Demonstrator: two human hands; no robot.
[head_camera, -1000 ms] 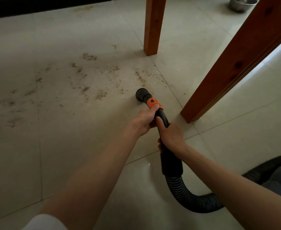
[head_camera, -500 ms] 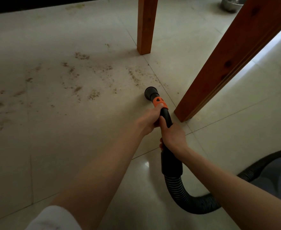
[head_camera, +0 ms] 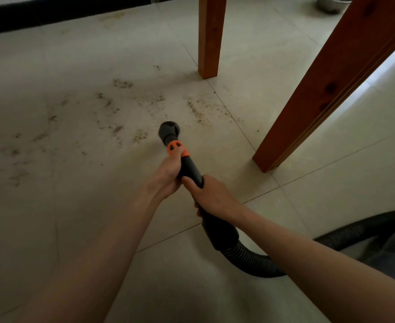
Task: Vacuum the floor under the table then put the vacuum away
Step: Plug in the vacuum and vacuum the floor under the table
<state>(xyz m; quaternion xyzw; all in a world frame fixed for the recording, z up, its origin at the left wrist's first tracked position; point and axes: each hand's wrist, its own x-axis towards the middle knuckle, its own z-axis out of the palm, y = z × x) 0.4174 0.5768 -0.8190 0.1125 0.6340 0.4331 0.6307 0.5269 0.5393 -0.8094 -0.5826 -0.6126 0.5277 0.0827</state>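
Both hands, left hand [head_camera: 168, 171] and right hand [head_camera: 211, 194], fingers clamped on the wand [head_camera: 189, 166]; keep nozzle [head_camera: 169, 131] low, sweep left through crumbs [head_camera: 140, 136] under the counter.

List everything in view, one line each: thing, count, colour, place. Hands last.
vacuum nozzle: one, black, on the floor beside the debris
orange collar: one, just behind the nozzle
vacuum wand: one, black, centre
ribbed hose: one, black, curving off to the right
debris: scattered brown specks, ahead and left of the nozzle
table legs: two, reddish wood, upper centre and right
metal bowl: one, silver, top right
floor: pale tiles
left hand: grips the wand near the collar
right hand: grips the wand further back
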